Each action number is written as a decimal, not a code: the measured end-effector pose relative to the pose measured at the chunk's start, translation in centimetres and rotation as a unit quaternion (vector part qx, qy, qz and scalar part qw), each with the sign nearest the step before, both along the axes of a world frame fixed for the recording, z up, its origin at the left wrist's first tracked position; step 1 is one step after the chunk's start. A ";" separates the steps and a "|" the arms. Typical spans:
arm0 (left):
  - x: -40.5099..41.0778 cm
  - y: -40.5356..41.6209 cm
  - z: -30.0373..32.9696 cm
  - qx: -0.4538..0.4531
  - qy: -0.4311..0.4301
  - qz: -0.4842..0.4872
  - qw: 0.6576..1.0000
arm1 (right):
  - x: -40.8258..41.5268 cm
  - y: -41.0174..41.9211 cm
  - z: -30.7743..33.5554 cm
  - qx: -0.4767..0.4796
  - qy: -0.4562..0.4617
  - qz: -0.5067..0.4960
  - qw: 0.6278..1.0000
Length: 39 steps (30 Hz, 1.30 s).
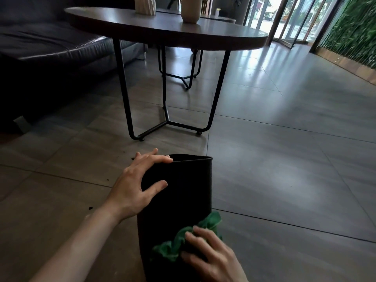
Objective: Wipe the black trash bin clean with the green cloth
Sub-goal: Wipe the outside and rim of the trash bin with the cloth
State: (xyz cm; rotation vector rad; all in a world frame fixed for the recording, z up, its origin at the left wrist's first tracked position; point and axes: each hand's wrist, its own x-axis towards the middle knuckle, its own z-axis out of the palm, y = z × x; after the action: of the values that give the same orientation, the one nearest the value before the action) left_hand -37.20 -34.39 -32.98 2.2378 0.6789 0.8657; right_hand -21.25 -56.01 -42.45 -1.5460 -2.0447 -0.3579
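The black trash bin (183, 200) lies tipped on the tiled floor in front of me, its open mouth pointing away toward the table. My left hand (138, 184) grips its far left side near the rim, fingers spread over the wall. A crumpled green cloth (183, 239) is pressed against the bin's near upper side. My right hand (209, 255) lies on the cloth with its fingers over it, holding it to the bin. The bin's near end runs out of the frame.
A round dark table (162, 29) on black metal legs (168, 119) stands just beyond the bin, with two pale vases (190, 9) on top. A dark sofa (50, 47) is at the left. Small dark crumbs (90, 208) dot the floor left of the bin.
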 end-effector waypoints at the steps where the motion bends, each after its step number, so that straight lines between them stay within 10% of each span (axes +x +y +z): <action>1: 0.1 -0.1 0.0 0.002 -0.002 -0.009 1.000 | 0.0 -0.6 0.0 -0.015 -0.002 0.002 1.000; 5: 0.5 -0.6 0.3 0.000 -0.003 -0.043 0.999 | 1.8 -1.4 1.6 -0.014 0.176 -0.055 0.983; 10: 0.3 -0.6 0.8 -0.020 0.012 -0.080 0.997 | 6.6 -0.2 5.9 0.011 0.502 -0.225 0.835; 16: -1.0 -0.1 0.6 -0.017 0.013 -0.062 0.998 | 13.0 3.4 10.9 0.040 0.681 -0.253 0.686; 23: -3.7 -0.1 -1.6 -0.089 0.004 -0.003 0.996 | 14.3 7.4 7.7 -0.018 0.761 -0.248 0.600; 31: -5.6 -0.3 -2.5 -0.170 -0.011 0.033 0.985 | 13.8 9.2 4.0 -0.117 0.679 -0.353 0.633; 39: -6.3 1.4 -3.6 -0.258 -0.028 0.073 0.963 | 8.8 10.8 3.8 -0.235 0.678 -0.235 0.656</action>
State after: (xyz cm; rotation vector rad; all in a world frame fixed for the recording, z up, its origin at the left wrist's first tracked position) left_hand -43.47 -33.03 -36.63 1.7073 0.9324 0.7162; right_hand -12.45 -45.16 -38.63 -1.6959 -0.4992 0.9951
